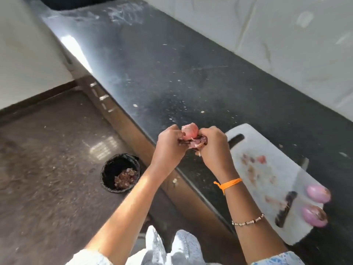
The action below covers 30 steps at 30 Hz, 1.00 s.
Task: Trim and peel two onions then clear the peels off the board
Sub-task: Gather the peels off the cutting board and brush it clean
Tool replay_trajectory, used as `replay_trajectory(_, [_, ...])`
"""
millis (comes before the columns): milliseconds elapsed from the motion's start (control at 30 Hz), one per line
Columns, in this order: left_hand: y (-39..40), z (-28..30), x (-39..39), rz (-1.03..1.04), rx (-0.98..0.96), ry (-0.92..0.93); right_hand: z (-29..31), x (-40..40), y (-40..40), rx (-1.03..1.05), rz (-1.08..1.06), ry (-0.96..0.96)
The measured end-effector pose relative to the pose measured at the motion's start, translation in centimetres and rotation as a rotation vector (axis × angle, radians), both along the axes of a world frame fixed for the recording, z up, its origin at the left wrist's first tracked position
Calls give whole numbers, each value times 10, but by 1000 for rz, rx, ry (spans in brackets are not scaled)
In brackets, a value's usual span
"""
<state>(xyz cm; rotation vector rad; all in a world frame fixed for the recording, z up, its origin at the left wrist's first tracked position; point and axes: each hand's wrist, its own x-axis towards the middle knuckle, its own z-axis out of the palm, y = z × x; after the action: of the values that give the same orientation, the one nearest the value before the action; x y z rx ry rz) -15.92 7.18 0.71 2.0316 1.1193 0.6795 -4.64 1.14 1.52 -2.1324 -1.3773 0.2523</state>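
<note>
fingers (pixel 172 133) of both hands pinch one bunch of onion peels (pixel 193 137) between them, above the tabletop (pixel 172 73) edge, left of the board (pixel 267 169). peels look papery, light, brittle; likely to shed flakes, so cup from below rather than pinch edges. bin (pixel 120 173) sits on the floor below. two peeled onions (pixel 318 193) rest by the knife (pixel 286 207) on the board; scraps remain there.

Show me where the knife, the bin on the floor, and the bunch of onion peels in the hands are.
knife (pixel 286 209): head view, on its dark handle lying on the board.
bin (pixel 107 169): head view, on its black rim at the left side.
onion peels (pixel 193 139): head view, on the bunch held between both hands.
</note>
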Motion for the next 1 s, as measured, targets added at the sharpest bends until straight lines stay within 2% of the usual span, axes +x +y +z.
replay_trajectory(167, [50,-21,-75,234,-23,33,-12,-67,71,-26,212,-4])
replay_trajectory(300, [81,-43,-130,379,-105,2,-36,-116,122,-131,351,22])
replay_trajectory(433, [109,-69,-171,493,-197,27,-66,-158,166,-199,446,149])
replay_trajectory(567, [139,-117,-200,575,-312,92,-111,-191,204,-305,485,185])
replay_trajectory(667, [156,-170,-213,678,-426,104,-167,-206,227,-370,501,185])
replay_trajectory(867, [177,-315,-225,718,-597,146,-320,-227,260,-551,571,219])
replay_trajectory(1000, [183,-411,-231,774,-680,177,-418,-236,269,-579,609,255])
